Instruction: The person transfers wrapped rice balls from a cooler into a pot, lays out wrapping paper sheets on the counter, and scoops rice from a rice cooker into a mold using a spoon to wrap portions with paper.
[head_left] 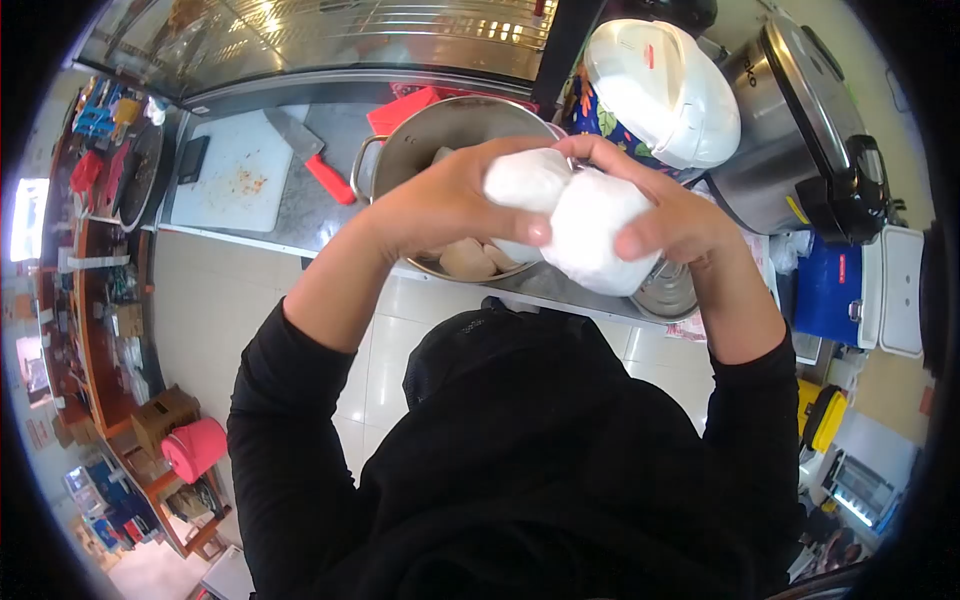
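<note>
Both of my hands are raised over a large metal pot (385, 160), one at each side. My left hand (440, 200) is closed around a smooth white rounded lump (525, 178), thumb across its front. In my right hand (685, 215) is a second, blockier white lump (597, 225), gripped with the thumb on its near face. The two lumps touch each other. What they are made of I cannot tell. Several pale rounded pieces (467, 260) lie inside the pot, partly hidden by my hands and forearms.
Left of the pot are a red-handled knife (328, 178) and a white cutting board (230, 170) with crumbs and a dark phone-like object (193, 160). A glass display case (330, 40) stands behind. To the right are a white-lidded appliance (665, 90) and a large steel cooker (790, 130).
</note>
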